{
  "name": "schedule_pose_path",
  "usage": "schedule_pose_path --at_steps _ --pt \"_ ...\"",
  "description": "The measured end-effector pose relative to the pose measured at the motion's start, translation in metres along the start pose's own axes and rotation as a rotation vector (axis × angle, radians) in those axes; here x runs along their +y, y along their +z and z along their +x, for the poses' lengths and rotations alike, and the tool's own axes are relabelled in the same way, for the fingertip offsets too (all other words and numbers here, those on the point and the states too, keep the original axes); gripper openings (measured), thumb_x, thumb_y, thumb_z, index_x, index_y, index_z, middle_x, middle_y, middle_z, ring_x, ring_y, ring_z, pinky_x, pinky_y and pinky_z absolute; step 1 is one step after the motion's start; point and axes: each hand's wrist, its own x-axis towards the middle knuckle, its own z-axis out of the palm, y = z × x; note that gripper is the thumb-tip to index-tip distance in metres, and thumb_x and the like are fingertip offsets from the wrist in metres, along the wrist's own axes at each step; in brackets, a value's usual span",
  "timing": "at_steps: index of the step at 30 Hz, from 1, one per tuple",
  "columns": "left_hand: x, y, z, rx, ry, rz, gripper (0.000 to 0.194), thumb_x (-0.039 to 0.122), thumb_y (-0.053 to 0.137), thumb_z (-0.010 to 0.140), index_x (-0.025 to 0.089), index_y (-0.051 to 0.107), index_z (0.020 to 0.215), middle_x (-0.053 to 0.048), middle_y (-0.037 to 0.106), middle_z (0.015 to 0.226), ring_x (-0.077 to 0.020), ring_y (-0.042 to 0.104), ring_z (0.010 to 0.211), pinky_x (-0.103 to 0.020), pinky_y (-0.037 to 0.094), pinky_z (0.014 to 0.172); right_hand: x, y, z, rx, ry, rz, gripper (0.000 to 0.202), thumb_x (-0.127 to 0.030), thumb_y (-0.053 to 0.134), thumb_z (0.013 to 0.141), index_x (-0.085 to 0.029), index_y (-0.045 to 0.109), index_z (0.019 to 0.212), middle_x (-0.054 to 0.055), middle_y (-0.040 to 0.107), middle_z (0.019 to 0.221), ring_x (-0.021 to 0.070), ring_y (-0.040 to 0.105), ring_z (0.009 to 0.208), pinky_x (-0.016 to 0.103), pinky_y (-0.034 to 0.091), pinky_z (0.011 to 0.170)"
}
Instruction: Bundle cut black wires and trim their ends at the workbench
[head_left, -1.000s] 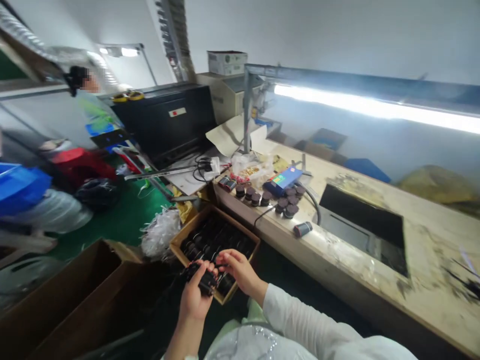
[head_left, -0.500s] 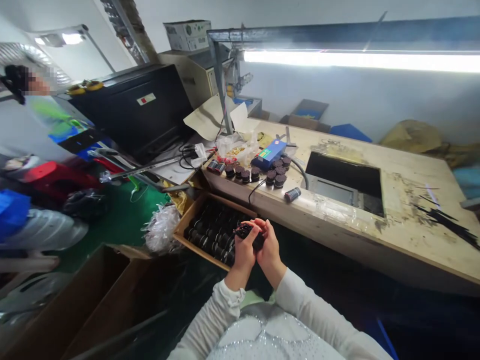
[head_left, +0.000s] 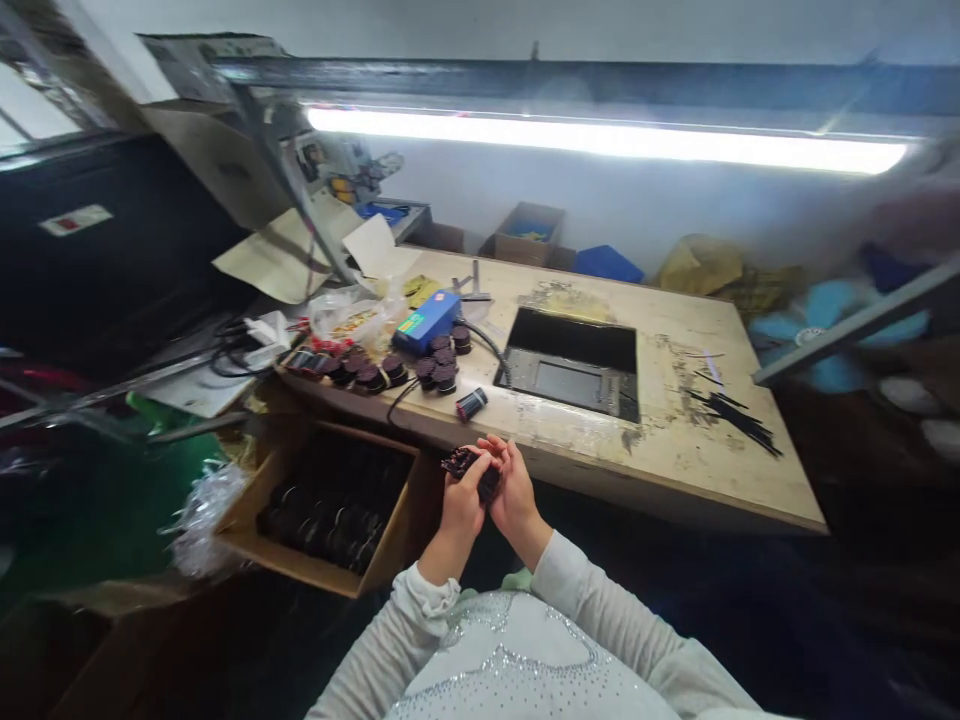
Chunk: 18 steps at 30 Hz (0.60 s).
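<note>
A dark bundle (head_left: 486, 482) of thin pieces is held between my two hands, in front of the bench's front edge. My left hand (head_left: 461, 508) wraps its left side, the thumb over the top. Cupped around the right side is my right hand (head_left: 516, 498), its fingers curled. Just beyond them, a dark banded bundle (head_left: 471, 404) lies on its side on the bench. Several similar bundles (head_left: 444, 370) stand upright near a blue box (head_left: 427, 322). To the lower left, a cardboard box (head_left: 300, 570) holds rows of dark bundles.
The wooden bench (head_left: 570, 440) has a rectangular recess (head_left: 574, 350) with a metal plate. Loose black strips (head_left: 742, 420) lie at its right. Plastic bags (head_left: 352, 315) and a white plug (head_left: 268, 332) with cables are at the left. A lit tube (head_left: 600, 140) hangs above.
The view has swung to the right, so the bench sits further left and a blue fan has come into view. Both hands still hold the dark bundle.
</note>
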Motion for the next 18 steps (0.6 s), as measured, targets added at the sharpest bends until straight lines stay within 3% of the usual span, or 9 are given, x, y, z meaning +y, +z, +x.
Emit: schedule_pose_path --at_steps 4,7,10,14,18 --pt "-0.035 0.033 0.014 -0.035 -0.181 -0.097 0.027 0.012 0.079 0.055 0.014 0.062 0.075 0.001 0.067 0.072 -0.0109 0.063 0.062 -0.024 0.049 0.066 -0.061 -0.055 0.015 0.023 -0.119 -0.251 0.040 -0.056 0.058 0.077 -0.025 0.062 0.102 0.005 0.061 0.113 0.0224 0.055 0.111 0.037 0.044 0.096" --pt "-0.060 0.055 0.015 -0.088 -0.227 -0.050 0.026 0.013 0.080 0.054 0.014 0.064 0.075 0.001 0.068 0.076 -0.0103 0.062 0.063 -0.023 0.048 0.065 -0.109 -0.094 0.014 -0.024 -0.315 -0.710 0.031 -0.043 0.066 0.072 -0.024 0.065 0.096 0.006 0.055 0.119 0.0247 0.046 0.121 0.041 0.034 0.105" --pt "-0.083 0.076 0.013 -0.187 -0.242 0.020 0.022 0.015 0.079 0.056 0.014 0.065 0.072 -0.001 0.070 0.085 -0.0111 0.063 0.069 -0.024 0.047 0.071 -0.146 -0.119 0.011 -0.143 -0.406 -1.148 0.034 -0.032 0.071 0.067 -0.024 0.067 0.100 0.009 0.048 0.127 0.0279 0.038 0.128 0.045 0.026 0.110" --pt "-0.104 0.099 0.010 -0.253 -0.237 0.072 0.026 0.018 0.080 0.056 0.014 0.070 0.079 -0.003 0.071 0.091 -0.0167 0.064 0.087 -0.028 0.045 0.087 -0.165 -0.132 0.014 -0.254 -0.356 -1.464 0.062 -0.021 0.073 0.060 -0.025 0.060 0.121 0.011 0.035 0.143 0.0329 0.027 0.136 0.049 0.024 0.110" --pt "-0.114 0.112 0.009 -0.272 -0.300 0.105 0.038 0.022 0.082 0.054 0.013 0.072 0.089 -0.005 0.072 0.091 -0.0215 0.064 0.094 -0.032 0.043 0.092 -0.161 -0.136 0.024 -0.307 -0.287 -1.503 0.083 -0.018 0.071 0.058 -0.026 0.048 0.136 0.012 0.029 0.148 0.0342 0.021 0.140 0.050 0.022 0.111"
